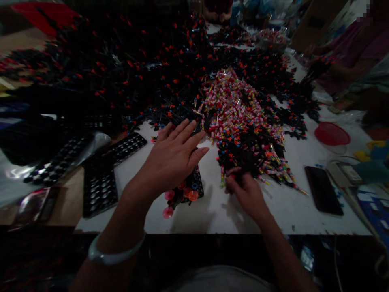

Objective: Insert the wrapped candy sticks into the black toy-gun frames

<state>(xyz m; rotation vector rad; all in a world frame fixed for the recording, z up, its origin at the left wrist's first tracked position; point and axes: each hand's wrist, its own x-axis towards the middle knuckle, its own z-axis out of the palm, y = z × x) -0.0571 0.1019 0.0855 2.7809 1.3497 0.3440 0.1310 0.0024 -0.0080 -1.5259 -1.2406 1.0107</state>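
Observation:
My left hand lies flat, palm down, with its fingers stretched out, over a black perforated tray that it mostly hides. Translucent orange discs and pink discs stick out below the palm at the tray's near end. At the near edge of a heap, my right hand has its fingers curled in; whatever is between them is too dark to make out. Small pink-and-yellow tubes make up much of that heap. Black plastic pieces with orange and blue bits lie just beyond my right fingers.
A large mound of black pieces with orange tips covers the table's back. More black trays lie at left. At right are a phone, a red bowl and a grey box. A person in a purple top sits far right.

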